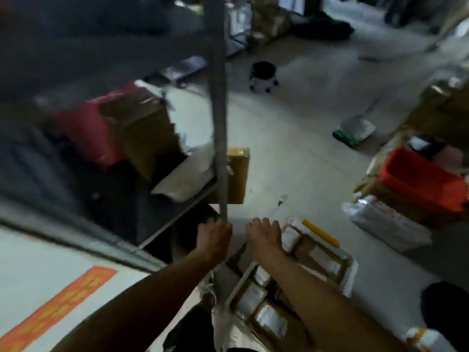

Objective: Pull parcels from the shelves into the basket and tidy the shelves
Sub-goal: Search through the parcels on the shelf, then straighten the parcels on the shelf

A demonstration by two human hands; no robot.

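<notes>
The shelves (106, 138) fill my left field, blurred; I read a brown box (142, 133) leaning on a pink bag (86, 133), with a grey mailer (185, 179) lying flat at the shelf's front edge. These parcels are not yet pulled. The upright post (218, 110) runs down the middle. A cardboard box (237, 174) stands on the floor behind it. The basket (351, 273), white-rimmed, sits on the floor below my right arm, close to the shelf, probably so each pull is a short drop; labelled parcels (269, 318) already fill it. My left hand (215, 237) sits at the post's base, fingers curled toward it; whether the grip clamps the post I cannot tell. My right hand (265, 236) hangs over the basket's far corner, fingers bent down; blur hides whether it holds anything.
</notes>
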